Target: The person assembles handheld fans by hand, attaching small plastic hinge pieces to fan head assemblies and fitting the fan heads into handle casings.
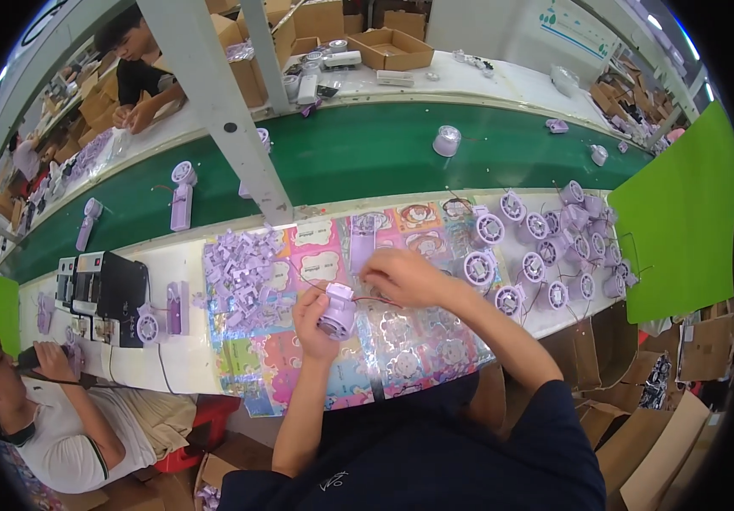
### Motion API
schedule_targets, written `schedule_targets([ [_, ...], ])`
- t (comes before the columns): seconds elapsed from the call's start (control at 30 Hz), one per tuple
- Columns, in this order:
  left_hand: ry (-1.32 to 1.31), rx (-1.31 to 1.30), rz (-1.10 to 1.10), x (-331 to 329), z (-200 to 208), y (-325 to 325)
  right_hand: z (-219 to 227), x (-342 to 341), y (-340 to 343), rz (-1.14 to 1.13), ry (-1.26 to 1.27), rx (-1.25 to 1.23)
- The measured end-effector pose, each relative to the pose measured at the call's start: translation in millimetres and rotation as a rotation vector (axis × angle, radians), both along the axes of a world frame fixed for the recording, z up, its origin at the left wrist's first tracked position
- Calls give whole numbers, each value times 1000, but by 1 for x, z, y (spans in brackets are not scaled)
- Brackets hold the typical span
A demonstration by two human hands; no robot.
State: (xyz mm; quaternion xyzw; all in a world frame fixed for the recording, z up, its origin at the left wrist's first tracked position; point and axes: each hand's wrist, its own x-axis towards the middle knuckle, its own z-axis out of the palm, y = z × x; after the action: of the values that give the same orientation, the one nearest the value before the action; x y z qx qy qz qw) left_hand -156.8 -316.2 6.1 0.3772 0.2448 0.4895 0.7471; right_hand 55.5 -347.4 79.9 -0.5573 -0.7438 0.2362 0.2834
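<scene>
My left hand [316, 328] is closed around a light purple fan head [338, 313], a round housing with a square block on top. Thin dark and red wires [377, 299] trail from it to the right, under my right hand [408, 278]. The fingers of that hand are curled together at the near end of a long purple handle casing [362, 247] lying on the mat. What its fingertips pinch is hidden. To the left lies a heap of small purple plastic parts [243, 277]. Several purple fan heads [533, 268] with loose wires stand at the right.
Colourful printed sheets [401, 349] cover the table before me. Beyond runs a green conveyor belt [367, 153] carrying purple fan parts, with a metal post [222, 111] in front. A black machine [111, 294] and a seated co-worker [60, 409] are at left; a green panel [682, 213] stands right.
</scene>
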Motion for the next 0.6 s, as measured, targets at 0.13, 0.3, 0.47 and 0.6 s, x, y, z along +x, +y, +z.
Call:
schedule_targets([
  [0.13,39,8,141,-2,37,-16,-2,-17,-46,-178,304,-190],
  [0.3,207,237,82,29,48,-29,-12,-41,-92,-117,1011,-325],
  [0.47,325,549,18,47,58,-14,0,-38,-103,-631,995,-158],
  [0.6,1113,948,353,92,44,31,3,-32,-99,-583,835,21],
])
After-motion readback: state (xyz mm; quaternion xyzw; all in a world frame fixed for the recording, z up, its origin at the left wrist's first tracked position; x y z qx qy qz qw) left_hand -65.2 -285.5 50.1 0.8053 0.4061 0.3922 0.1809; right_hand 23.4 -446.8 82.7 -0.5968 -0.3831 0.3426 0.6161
